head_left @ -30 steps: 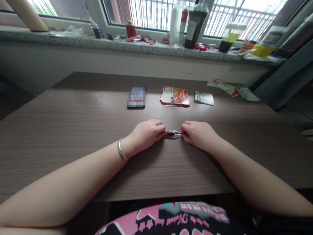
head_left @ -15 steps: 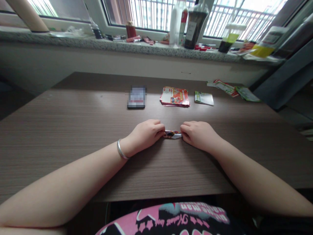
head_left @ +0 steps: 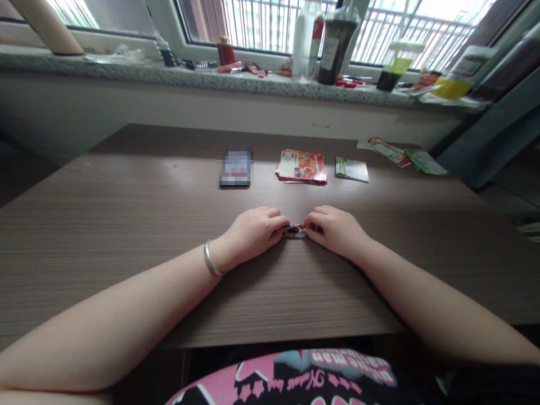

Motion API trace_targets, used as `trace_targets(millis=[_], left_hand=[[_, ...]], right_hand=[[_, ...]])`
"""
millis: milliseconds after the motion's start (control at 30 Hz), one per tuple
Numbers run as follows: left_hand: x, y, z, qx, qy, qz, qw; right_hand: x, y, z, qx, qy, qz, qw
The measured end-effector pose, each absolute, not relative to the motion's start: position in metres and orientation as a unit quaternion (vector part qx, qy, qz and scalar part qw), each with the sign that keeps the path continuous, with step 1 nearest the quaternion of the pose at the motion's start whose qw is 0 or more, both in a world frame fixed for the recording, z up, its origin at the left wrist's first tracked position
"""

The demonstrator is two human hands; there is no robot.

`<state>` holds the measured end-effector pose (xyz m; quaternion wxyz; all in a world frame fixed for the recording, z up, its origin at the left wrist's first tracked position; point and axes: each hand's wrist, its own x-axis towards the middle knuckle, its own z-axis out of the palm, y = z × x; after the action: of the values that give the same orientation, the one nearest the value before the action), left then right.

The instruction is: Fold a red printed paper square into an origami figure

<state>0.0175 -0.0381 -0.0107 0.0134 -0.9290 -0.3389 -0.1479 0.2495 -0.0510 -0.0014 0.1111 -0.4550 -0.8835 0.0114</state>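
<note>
A small strip of folded printed paper (head_left: 295,231), dark and orange with a white edge, lies low over the table between my hands. My left hand (head_left: 262,228) pinches its left end, with a silver bangle (head_left: 212,259) at the wrist. On the right end, the fingers of my right hand (head_left: 335,228) are closed round the paper. Fingertips cover both ends, so only the short middle stretch shows. Beyond my hands lies a stack of red and white printed sheets (head_left: 302,167).
A phone-like dark slab with a blurred face (head_left: 235,167) lies left of the stack. Right of it are a small pile of green and white cards (head_left: 352,169) and several loose printed slips (head_left: 390,152). Bottles and cups line the granite windowsill (head_left: 253,83) behind the wooden table (head_left: 126,225).
My right hand has shifted left along the paper, closer to my left hand. Less of the strip shows between them. My left hand has moved slightly right.
</note>
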Motion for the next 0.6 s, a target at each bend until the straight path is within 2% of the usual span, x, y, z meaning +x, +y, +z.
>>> trace_targets(millis=[167,300,600], left_hand=[[0.0188,-0.0392,-0.0097,-0.933,-0.333,-0.125,0.05],[0.0188,-0.04,-0.0092,-0.93,-0.343,-0.122,0.047],[0.0204,-0.042,-0.0051,-0.912,-0.378,-0.153,-0.041]], right_hand=[[0.2457,-0.0514,-0.0023,-0.444,-0.89,-0.021,0.097],[0.2472,-0.0497,0.0008,-0.441,-0.893,-0.001,0.092],[0.2534,-0.0498,0.0059,-0.453,-0.885,0.041,0.102]])
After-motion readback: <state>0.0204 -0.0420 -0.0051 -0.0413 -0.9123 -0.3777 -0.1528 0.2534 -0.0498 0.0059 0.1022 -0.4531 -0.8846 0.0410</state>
